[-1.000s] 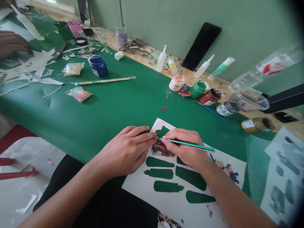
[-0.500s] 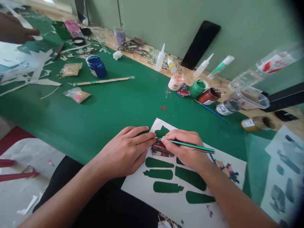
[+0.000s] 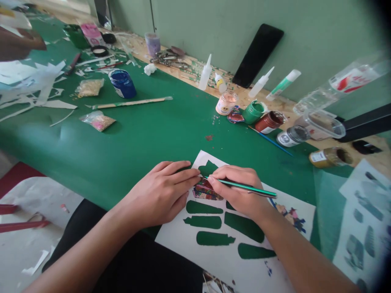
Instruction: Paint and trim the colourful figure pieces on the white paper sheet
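Note:
My right hand (image 3: 240,185) pinches a slim green pen-like tool (image 3: 259,191), held slanted with its tip at the fingertips of my left hand. The tip is too small to tell whether it is a blade or a brush. My left hand (image 3: 166,191) lies with fingers extended, pressing on the upper left edge of a white paper sheet (image 3: 186,244). Several shapes are cut out of the sheet, and the green table shows through. Between my hands lies a multicoloured patterned piece (image 3: 207,190), partly covered by my right fingers. Another printed picture (image 3: 291,215) shows beyond my right wrist.
Along the back stand paint jars, among them a green one (image 3: 254,112) and a blue one (image 3: 122,83). A long brush (image 3: 131,103) lies left of centre. A plastic bottle (image 3: 345,85) leans at the right. Another person's hand (image 3: 21,42) is over paper scraps at far left.
My hands and the green tool have stayed almost where they were. The other person's hand at far left has shifted, and the white strip it held looks different.

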A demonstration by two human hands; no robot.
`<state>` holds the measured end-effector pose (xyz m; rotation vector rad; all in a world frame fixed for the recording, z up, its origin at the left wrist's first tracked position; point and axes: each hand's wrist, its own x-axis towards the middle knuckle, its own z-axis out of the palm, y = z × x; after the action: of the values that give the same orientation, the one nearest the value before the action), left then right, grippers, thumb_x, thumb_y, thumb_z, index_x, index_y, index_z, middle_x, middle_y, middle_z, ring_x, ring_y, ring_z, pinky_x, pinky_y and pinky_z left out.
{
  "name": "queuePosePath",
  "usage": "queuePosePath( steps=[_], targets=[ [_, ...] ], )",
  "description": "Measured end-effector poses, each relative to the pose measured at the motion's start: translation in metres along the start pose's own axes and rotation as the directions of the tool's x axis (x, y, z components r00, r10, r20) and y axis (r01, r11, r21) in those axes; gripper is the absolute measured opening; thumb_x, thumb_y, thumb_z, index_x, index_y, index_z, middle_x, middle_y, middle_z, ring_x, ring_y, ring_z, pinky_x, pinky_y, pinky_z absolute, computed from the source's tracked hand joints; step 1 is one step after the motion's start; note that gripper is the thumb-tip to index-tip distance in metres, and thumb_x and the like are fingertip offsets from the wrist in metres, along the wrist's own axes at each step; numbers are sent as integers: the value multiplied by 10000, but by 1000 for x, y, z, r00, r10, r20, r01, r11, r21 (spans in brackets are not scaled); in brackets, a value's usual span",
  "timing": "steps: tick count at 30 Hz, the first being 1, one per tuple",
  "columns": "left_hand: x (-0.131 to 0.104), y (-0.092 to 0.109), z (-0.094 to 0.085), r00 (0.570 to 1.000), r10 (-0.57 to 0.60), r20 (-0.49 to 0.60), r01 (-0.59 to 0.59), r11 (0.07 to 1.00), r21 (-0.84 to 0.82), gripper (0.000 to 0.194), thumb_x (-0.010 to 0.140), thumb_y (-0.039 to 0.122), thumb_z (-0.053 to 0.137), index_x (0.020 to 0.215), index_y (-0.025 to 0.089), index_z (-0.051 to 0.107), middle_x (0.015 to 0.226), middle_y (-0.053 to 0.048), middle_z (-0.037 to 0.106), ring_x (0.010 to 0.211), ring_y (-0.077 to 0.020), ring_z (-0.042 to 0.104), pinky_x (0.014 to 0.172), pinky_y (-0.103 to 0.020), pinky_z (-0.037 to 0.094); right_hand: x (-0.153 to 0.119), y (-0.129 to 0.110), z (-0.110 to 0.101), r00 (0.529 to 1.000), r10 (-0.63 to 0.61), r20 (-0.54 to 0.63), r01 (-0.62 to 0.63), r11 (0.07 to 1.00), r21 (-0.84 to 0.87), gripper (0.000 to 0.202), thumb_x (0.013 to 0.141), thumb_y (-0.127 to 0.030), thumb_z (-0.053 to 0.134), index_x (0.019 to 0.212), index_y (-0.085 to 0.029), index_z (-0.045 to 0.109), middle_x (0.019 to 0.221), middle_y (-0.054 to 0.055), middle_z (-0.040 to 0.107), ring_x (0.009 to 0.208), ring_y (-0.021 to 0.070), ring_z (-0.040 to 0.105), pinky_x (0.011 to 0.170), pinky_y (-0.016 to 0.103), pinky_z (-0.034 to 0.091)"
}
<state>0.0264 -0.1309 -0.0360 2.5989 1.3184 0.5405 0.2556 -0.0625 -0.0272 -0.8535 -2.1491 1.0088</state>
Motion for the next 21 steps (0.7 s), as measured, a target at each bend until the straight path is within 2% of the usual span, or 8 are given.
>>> queuePosePath(
  steps=[7, 21],
  targets=[
    [0, 0, 1, 1000, 4, -9, -4, 1000, 2, 390, 985, 211, 466, 1350, 191, 602, 1400, -44, 626, 1329, -270, 519, 1048, -449, 427, -1, 1, 0, 1000, -28, -12, 28, 999, -15, 143, 908, -188, 648, 768, -199, 678, 751, 25, 715, 673, 155, 641, 645, 307, 509],
    [0, 0, 0, 1000, 4, -3, -4, 1000, -1, 384, 985, 205, 475, 1347, 188, 601, 1405, -33, 622, 1338, -264, 508, 1059, -452, 422, -2, 2, -5, 1000, -19, 10, 19, 1000, -3, 157, 892, -147, 639, 747, -197, 670, 740, 21, 703, 665, 150, 623, 640, 308, 498]
  ],
)
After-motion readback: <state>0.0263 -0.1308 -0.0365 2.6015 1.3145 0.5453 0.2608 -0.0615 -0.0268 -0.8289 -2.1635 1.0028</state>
